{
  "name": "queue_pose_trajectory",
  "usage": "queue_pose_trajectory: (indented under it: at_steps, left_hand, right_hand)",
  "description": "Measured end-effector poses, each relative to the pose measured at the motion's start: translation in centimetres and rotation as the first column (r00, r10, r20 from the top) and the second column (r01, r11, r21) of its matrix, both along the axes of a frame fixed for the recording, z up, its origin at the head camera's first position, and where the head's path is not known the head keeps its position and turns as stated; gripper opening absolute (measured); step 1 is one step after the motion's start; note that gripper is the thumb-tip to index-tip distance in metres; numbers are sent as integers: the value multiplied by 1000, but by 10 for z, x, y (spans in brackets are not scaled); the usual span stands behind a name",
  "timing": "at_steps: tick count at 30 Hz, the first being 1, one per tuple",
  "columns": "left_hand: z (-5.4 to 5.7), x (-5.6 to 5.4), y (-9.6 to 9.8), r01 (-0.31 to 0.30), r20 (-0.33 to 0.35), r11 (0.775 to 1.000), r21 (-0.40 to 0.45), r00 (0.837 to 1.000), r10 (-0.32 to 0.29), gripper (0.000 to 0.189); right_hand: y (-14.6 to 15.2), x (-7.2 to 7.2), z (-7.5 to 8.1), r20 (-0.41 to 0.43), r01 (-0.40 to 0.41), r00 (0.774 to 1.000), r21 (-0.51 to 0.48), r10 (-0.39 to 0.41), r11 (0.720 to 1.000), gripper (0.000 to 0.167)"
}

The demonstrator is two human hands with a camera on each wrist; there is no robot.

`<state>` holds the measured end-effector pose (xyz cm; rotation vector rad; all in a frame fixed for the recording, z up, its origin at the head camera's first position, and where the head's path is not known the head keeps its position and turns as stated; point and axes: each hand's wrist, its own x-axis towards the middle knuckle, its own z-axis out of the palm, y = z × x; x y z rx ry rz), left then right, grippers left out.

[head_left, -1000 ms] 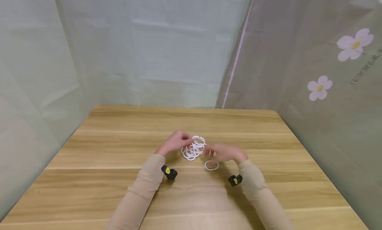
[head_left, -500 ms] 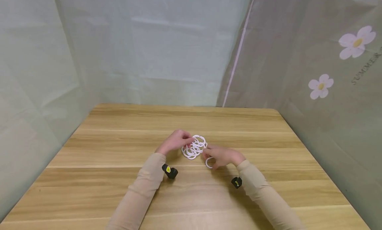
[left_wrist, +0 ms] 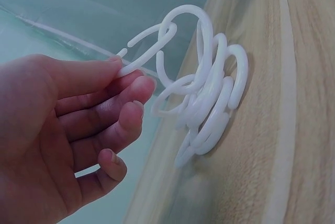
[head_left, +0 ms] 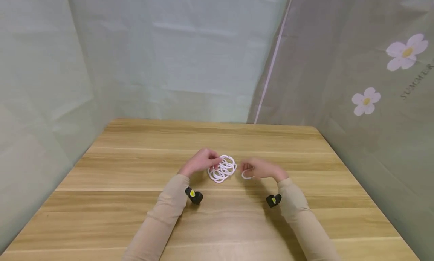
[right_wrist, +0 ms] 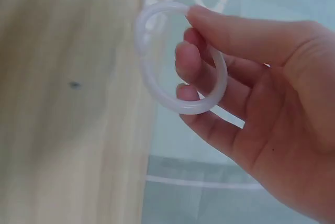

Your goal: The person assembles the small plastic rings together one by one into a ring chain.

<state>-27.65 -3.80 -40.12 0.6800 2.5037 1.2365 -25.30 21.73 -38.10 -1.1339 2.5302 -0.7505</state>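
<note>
My left hand (head_left: pixel 200 163) pinches a white plastic shower curtain ring (left_wrist: pixel 149 54) between thumb and index finger. That ring is hooked through a bunch of similar white rings (left_wrist: pixel 209 90), which lie in a loose overlapping pile on the wooden table. Across from it, my right hand (head_left: pixel 262 168) holds a single separate ring (right_wrist: pixel 191 108) by thumb and fingers, raised above the table to the right of the pile. A small gap shows in the left-held ring, in the left wrist view.
The wooden table (head_left: pixel 101 219) reaches back to pale fabric curtains (head_left: pixel 217 65), which also hang at both sides. Black wrist cameras sit on the left (head_left: pixel 194 196) and right (head_left: pixel 273 200) wrists.
My right hand reached the loose ring lying near me, picked it up and lifted it away to the right. My left hand stays at the pile.
</note>
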Motion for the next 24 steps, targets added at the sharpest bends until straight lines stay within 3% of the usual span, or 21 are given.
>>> queue_pose_trajectory:
  at_steps: [6,10,18,24]
  left_hand:
    - [2,1,0,6,-21,1000,0,1000,-6,23]
    - [2,2,0,10,-18,1000,3,1000,-10,22]
    - [0,2,-1,13,-30,1000,-1,999,-13,22]
    - [1,1,0,25,-31,1000,5,999,-25,21]
  right_hand:
    - [-4,-8,13,-168,170,968,-95,-184,981,3]
    - [-13,-11,16,-154,256,949,-137,-276,957,5]
    - [-32,-19,13,-86,354,924,-181,-373,918,6]
    - [-38,-24,7,-141,446,865,-219,-481,868,9]
